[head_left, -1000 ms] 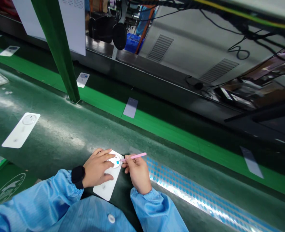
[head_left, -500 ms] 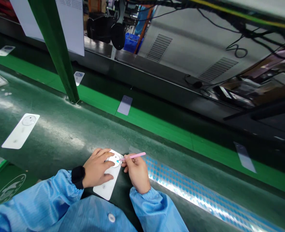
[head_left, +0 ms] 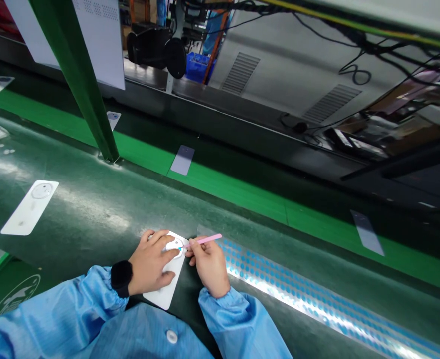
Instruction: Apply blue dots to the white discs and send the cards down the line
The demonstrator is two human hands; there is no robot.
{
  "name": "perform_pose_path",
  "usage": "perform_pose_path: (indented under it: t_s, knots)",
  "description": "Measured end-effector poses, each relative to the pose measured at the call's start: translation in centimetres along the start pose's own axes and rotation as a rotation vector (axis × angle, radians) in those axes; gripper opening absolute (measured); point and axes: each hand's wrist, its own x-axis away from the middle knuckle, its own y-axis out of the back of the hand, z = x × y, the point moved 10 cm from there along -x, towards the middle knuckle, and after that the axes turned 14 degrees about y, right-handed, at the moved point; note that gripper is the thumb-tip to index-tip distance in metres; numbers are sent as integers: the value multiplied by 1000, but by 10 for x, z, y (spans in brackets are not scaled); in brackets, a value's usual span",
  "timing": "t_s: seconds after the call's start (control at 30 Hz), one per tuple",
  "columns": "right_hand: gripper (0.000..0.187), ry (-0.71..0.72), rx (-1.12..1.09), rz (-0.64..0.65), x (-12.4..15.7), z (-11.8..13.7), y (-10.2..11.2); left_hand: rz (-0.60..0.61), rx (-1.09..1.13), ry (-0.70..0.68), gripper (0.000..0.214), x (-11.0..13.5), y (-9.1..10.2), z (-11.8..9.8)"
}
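Belt (head_left: 234, 192) has run left. On our bench (head_left: 77, 199), the white panel (head_left: 166, 291) lies under our spread left hand (head_left: 150, 264); we judge it light, stiff, slippery: hold its edges. Our right hand (head_left: 209, 264) pinches 1 pink stick (head_left: 210, 239).

Bench (head_left: 81, 209) lies open between the left hand (head_left: 150, 263) and leftward panel (head_left: 29, 208); a green post (head_left: 75, 75) obstructs the belt (head_left: 223, 184).

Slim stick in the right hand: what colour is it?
The slim stick is pink; see the head view.
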Motion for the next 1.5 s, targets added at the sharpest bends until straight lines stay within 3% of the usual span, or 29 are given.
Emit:
perform_pose_path:
  t_s: [0.13,0.37,0.6,0.8,1.27,1.5]
  knots:
    - [43,5,-36,-9,0,0,-1,74,-32,45,45,-2,-5,3]
    - [43,11,-312,-127,0,-5,5,161,-80,108,48,-4,-8,4]
    - [40,32,-354,-93,0,-7,3,216,-146,112,44,-6,-7,0]
    - [41,38,-358,-65,0,-8,1,166,-158,125,48,-5,-5,2]
    - [42,39,-346,-68,0,-6,0,243,-181,154,36,-9,-5,5]
    - [45,11,-362,-81,-1,-4,1,201,-174,166,33,-8,-5,6]
